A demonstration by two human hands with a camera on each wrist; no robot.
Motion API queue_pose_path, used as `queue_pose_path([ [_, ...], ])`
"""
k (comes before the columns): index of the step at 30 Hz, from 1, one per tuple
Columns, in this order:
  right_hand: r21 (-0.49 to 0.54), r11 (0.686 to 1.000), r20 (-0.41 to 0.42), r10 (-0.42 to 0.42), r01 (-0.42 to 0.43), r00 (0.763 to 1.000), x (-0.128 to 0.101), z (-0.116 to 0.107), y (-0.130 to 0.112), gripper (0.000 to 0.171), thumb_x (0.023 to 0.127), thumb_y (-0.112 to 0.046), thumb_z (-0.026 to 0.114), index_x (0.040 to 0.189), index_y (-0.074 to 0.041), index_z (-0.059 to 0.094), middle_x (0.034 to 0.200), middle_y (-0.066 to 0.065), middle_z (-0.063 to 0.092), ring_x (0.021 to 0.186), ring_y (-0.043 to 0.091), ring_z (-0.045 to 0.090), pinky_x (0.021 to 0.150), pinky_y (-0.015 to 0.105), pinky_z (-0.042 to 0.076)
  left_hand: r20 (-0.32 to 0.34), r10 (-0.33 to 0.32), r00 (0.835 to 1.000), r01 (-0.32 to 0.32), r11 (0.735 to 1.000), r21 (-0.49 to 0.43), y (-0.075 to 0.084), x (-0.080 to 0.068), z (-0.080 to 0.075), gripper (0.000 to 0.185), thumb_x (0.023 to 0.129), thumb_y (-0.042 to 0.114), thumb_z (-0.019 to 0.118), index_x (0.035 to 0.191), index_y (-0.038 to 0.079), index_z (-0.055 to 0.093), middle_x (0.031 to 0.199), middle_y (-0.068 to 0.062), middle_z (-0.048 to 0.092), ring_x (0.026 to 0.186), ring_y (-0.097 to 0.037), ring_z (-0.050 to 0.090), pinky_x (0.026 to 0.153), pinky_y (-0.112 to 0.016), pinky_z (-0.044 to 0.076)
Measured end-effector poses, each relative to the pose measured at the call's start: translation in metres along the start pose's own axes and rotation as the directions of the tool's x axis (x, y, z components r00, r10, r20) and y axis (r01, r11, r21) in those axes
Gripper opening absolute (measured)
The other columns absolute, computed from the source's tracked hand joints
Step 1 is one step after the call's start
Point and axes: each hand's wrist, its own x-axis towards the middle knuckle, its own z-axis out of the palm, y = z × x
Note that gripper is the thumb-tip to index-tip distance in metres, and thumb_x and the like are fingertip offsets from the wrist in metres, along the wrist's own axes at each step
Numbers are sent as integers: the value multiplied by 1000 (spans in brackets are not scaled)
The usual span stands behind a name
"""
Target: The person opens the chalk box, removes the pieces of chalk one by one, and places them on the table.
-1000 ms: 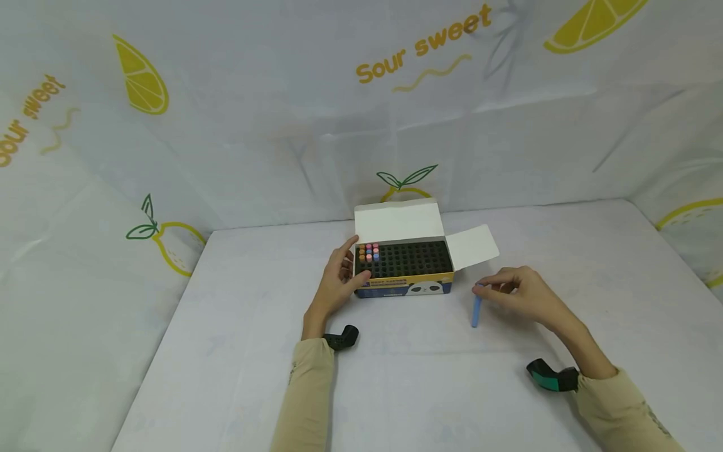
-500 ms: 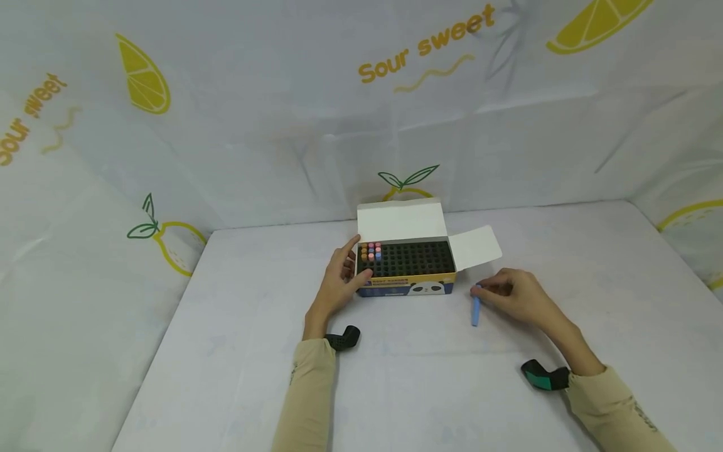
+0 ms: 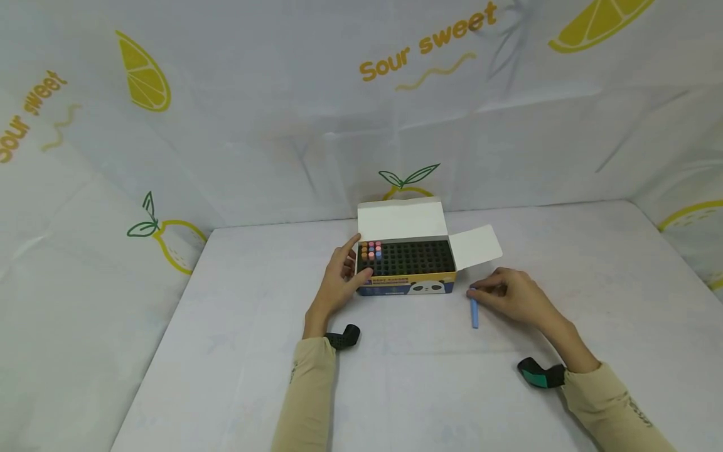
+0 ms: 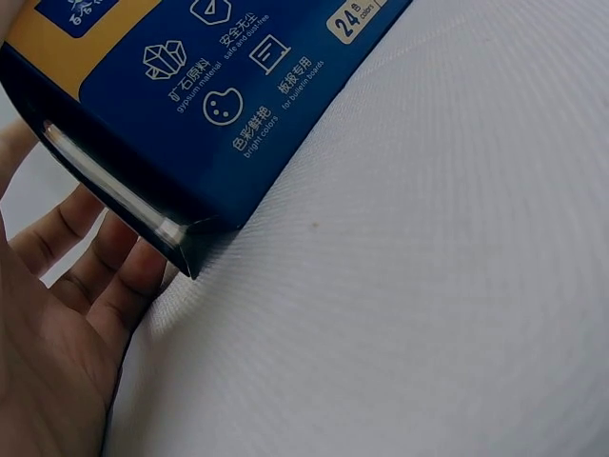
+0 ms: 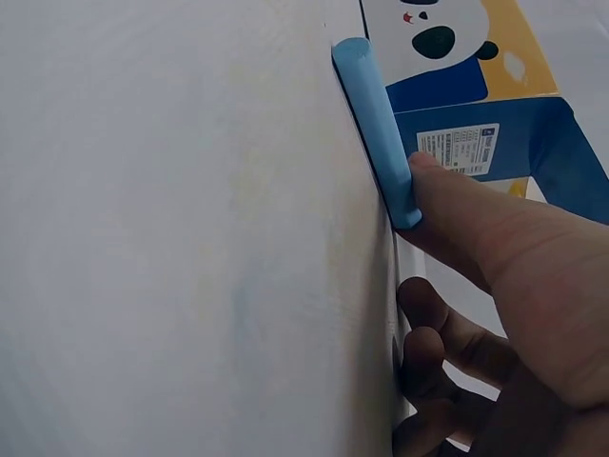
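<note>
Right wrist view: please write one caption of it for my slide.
A right hand pinches a blue stick by one end, near a panda-printed box.

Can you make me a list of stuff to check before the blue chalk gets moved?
1. Box open: ok, lid up, side flap out.
2. Left hand on the box: ok, at its left end.
3. Right hand holding the blue chalk: ok, near one end.
4. Free holes: ok, lots have no chalk.
5. Chalk above a hole: not ok, it's outside the box, near the front right corner.
6. Chalk lifted off the table: cannot tell.
</note>
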Motion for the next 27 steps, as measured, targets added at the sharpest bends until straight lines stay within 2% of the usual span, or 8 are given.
queue_pose_path([
  [4,-10,1000,1,10,-10,1000,0,0,-1,21,86,-24,83,99,-7,84,82,1,68,68,3,46,58,22,40,-5,4,1000,-4,1000,0,0,0,0,82,91,67,61,161,34,32,117,-11,47,85,-20,43,75,-28,40],
  [9,-1,1000,-13,10,-10,1000,0,0,-1,22,86,-24,83,99,-6,83,82,1,67,68,3,46,58,22,40,-3,3,1000,-3,1000,-9,1,1,0,84,91,68,61,161,32,33,117,-11,47,85,-20,43,75,-27,41],
  [16,31,999,-98,-7,10,995,-3,0,1,19,85,-19,84,96,-3,82,77,2,69,66,2,48,58,21,43,7,10,1000,-9,1000,-24,1,0,-1,81,93,60,64,161,30,33,117,-10,46,85,-18,42,76,-27,41],
  [23,85,996,-195,3,14,981,-8,-14,0,17,84,-16,84,98,-7,82,80,1,69,73,-4,54,65,18,47,5,5,1000,-5,1000,-12,0,-1,0,74,96,38,68,161,33,32,117,-11,47,85,-23,44,76,-29,41],
  [27,178,984,-245,26,19,969,-12,-32,0,20,86,-10,82,105,-4,80,86,-12,67,80,-8,57,69,11,47,5,3,1000,-3,1000,-5,-1,0,0,74,96,41,67,161,34,32,117,-11,47,85,-23,45,76,-30,41],
])
